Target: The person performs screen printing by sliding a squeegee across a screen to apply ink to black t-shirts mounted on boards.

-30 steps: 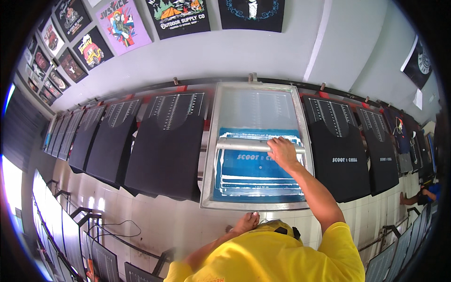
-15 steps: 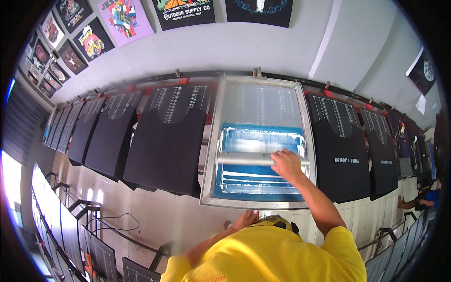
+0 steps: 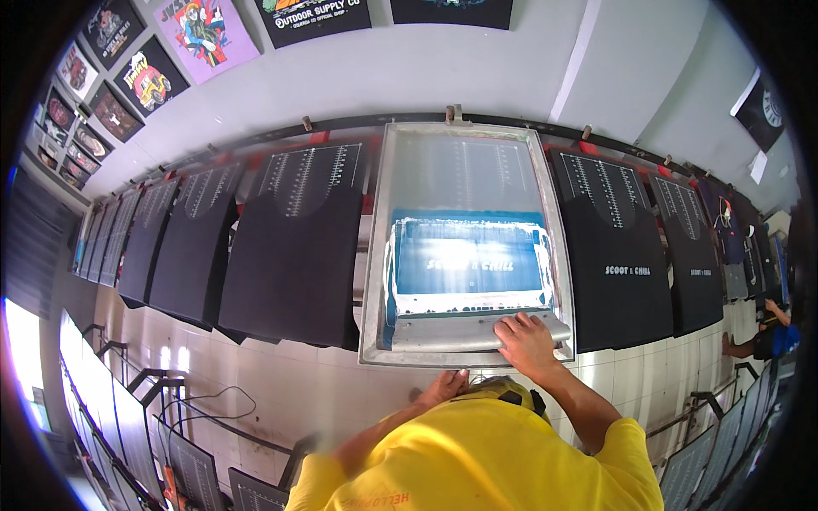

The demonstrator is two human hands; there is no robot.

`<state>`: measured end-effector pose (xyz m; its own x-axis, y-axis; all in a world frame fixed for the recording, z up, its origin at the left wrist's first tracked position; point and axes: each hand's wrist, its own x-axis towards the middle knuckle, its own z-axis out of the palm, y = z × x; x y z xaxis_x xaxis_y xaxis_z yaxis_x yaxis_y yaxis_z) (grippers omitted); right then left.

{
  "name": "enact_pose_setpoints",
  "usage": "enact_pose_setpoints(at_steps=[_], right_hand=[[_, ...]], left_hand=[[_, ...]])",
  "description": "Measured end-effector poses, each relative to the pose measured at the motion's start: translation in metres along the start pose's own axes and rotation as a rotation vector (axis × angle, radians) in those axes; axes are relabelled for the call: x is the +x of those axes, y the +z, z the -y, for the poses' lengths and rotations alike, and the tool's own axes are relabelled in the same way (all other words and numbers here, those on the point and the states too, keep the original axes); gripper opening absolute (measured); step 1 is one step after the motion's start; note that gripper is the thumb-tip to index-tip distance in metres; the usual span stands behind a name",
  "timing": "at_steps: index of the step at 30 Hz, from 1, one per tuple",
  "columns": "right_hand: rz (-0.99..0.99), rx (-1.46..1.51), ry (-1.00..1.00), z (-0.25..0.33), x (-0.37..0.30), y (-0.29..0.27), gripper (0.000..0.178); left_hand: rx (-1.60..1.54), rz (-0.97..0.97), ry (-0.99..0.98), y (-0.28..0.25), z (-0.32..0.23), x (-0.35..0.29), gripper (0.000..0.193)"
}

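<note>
A silver metal squeegee (image 3: 443,337) lies across the near end of a screen printing frame (image 3: 558,221). My right hand (image 3: 526,344) is closed over the right part of its bar. Beyond the squeegee, the blue mesh area (image 3: 426,281) shows white lettering, with white ink (image 3: 469,302) in a thick band on the near side and streaks around the other edges. My left hand (image 3: 445,387) is low, just below the frame's near edge, with curled fingers and the thumb toward that edge. Whether it grips anything is hidden.
Black shirts on boards flank the frame: a plain one (image 3: 285,264) at left, and a printed one (image 3: 618,281) at right. A dark rail (image 3: 341,126) runs behind. More boards (image 3: 192,460) and a cable (image 3: 226,415) are at lower left. Another person (image 3: 775,332) is at far right.
My right hand has drawn the squeegee toward me, from mid-screen to the near end. White lettering now shows on the blue mesh. My left hand has stayed by the near edge.
</note>
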<state>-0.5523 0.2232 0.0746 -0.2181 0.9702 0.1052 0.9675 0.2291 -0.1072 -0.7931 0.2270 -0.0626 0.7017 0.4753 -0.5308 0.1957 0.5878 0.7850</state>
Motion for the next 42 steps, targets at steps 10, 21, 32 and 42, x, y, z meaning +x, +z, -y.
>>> enact_pose_setpoints(at_steps=[10, 21, 32, 42], right_hand=[[-0.115, -0.091, 0.038, -0.062, 0.085, 0.033, 0.031], [-0.1, 0.0, 0.054, -0.05, 0.073, 0.006, 0.035], [-0.067, -0.036, 0.058, 0.024, -0.03, 0.028, 0.053], [-0.055, 0.041, 0.074, 0.032, -0.053, 0.047, 0.067]], left_hand=[[0.187, 0.009, -0.006, 0.008, -0.036, -0.015, 0.036], [0.097, -0.047, 0.113, 0.012, -0.033, -0.013, 0.047], [0.19, 0.117, 0.014, 0.005, -0.049, -0.016, 0.039], [0.223, 0.175, -0.038, -0.004, -0.04, -0.012, 0.032]])
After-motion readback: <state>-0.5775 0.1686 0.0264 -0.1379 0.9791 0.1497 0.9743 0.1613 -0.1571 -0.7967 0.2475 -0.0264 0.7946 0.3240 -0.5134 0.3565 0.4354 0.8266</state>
